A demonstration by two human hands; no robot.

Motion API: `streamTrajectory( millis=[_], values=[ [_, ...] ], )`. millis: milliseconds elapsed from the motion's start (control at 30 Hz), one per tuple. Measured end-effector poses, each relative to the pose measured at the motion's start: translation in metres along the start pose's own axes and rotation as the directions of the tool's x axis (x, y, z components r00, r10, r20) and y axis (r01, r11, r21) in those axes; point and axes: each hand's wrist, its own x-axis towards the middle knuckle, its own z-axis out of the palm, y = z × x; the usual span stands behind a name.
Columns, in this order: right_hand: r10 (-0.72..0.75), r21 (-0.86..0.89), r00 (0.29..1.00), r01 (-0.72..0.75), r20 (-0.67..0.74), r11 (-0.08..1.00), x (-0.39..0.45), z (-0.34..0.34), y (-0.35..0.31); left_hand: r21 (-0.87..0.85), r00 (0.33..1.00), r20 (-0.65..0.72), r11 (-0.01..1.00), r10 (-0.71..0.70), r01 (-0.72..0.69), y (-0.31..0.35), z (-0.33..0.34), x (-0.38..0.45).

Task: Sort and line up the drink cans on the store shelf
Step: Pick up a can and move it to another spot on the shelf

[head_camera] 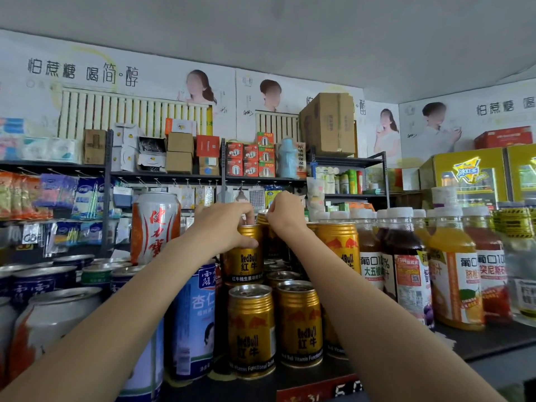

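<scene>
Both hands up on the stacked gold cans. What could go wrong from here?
1. The left hand grips an upper gold can standing on a lower can; a nudge may tip it forward.
2. The right hand pinches a rear can, mostly hidden, so its footing is unclear.
3. The right forearm passes close to the front-row gold cans and juice bottles and might brush them.
</scene>
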Motion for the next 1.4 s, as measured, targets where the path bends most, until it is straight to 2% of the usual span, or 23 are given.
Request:
streamTrajectory(
  millis=[567,867,933,1067,1200,1267,1333,1400],
  values=[
    [0.041,-0.061,0.993,-0.034,0.114,0.998,0.022,0.037,0.004,-0.009,0.999,-0.030,1.000,0.016,-0.016,-0.003,0.003,0.001],
    [0.010,-0.073,0.980,0.005,0.199,0.997,0.010,0.020,-0.004,-0.025,1.000,-0.011,1.000,-0.015,0.015,-0.001,0.001,0.000],
    [-0.033,-0.036,0.989,0.038,0.142,0.999,-0.005,0.005,-0.010,-0.025,1.000,-0.016,1.000,-0.019,0.018,0.000,0.001,-0.001],
    [-0.181,0.122,0.981,0.188,-0.065,0.975,-0.048,-0.032,-0.012,0.043,0.998,-0.031,0.998,-0.050,0.052,0.006,0.003,-0.004],
    [-0.210,0.296,0.972,0.233,-0.108,0.926,-0.087,-0.063,-0.003,0.046,0.993,-0.075,0.995,-0.088,0.091,0.013,0.007,-0.013],
    [-0.230,0.241,0.964,0.257,-0.136,0.936,-0.099,-0.075,0.004,0.011,0.982,-0.174,0.997,-0.075,0.078,0.020,0.010,-0.020],
    [-0.227,0.075,0.959,0.242,-0.171,0.967,-0.104,-0.085,0.015,-0.042,0.960,-0.278,0.999,-0.034,0.023,0.031,0.011,-0.026],
    [-0.145,-0.100,0.974,0.129,-0.174,0.987,-0.107,-0.095,0.030,-0.064,0.959,-0.284,0.997,0.011,-0.030,0.044,0.010,-0.031]
  ],
)
